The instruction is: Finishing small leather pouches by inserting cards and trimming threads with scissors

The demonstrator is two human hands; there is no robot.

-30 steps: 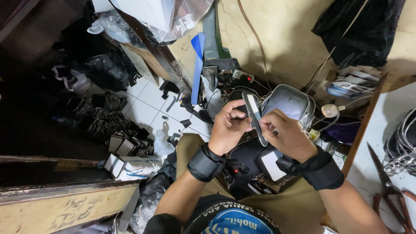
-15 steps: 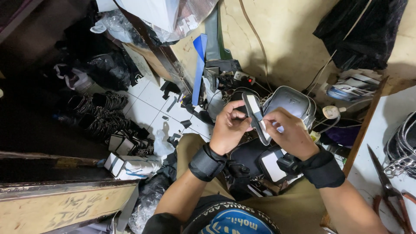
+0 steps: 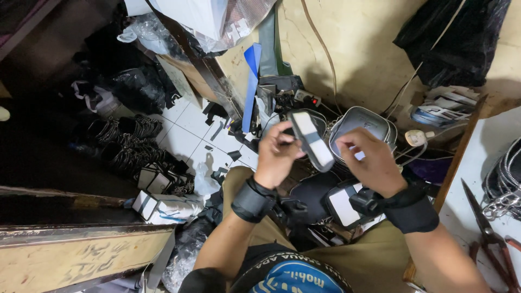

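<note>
My left hand (image 3: pixel 277 153) grips a small flat rectangular piece (image 3: pixel 310 139), dark with a white face, held tilted in front of me. My right hand (image 3: pixel 368 160) is just right of it, fingers curled near its lower end; whether it touches the piece I cannot tell. Both wrists wear black bands. Behind the hands sits a metal rectangular tin (image 3: pixel 361 123). Black pouches with white panels (image 3: pixel 342 205) lie on my lap below the hands.
A blue strip (image 3: pixel 250 87) leans on the wall. Black coiled straps (image 3: pixel 127 144) and small boxes (image 3: pixel 163 206) lie on the white tiled floor at left. Pliers (image 3: pixel 485 230) and chains (image 3: pixel 507 179) rest on a white surface at right. A black bag (image 3: pixel 450 38) hangs above.
The piece has shifted from between both hands into my left hand, and my right hand has drawn slightly away to the right.
</note>
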